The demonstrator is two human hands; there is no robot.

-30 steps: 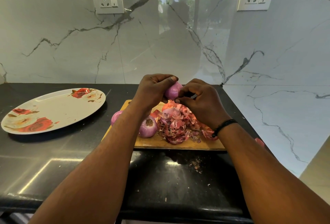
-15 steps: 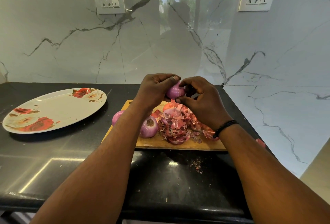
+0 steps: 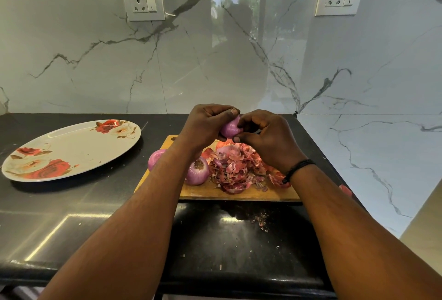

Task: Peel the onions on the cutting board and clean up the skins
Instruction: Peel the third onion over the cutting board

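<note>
Onion [image 3: 230, 129] number three is up in the air right now, held over the far edge of the cutting board [image 3: 239, 193], so it's the only one off the wood. My left hand [image 3: 205, 127] has it cupped, fingers wrapped over the top and thumb under, closed snug on the bulb. My right hand [image 3: 265, 138] sits just to the right of it, thumb and fingertips pinched in against the onion's right side. I honestly can't tell whether there's a flap of skin in that pinch or just bare onion, my own fingers hide it.

What matters for the next bit: the onion lies left of my right grip and touching it, so any strip I get hold of has to come away rightward and toward me, and it'd drop straight onto the skin pile [image 3: 239, 168] heaped on the middle-right of the board. Can't make out which way the root end points.

Two more onions [image 3: 198, 172] sit on the near-left part of the board, beside the pile. Both look shiny purple already, so I'd guess peeling's nearly wrapped. The flowered plate [image 3: 71, 149] sits well off to the left on the worktop [image 3: 95, 216], and there are little flakes on the worktop in front of the board.
</note>
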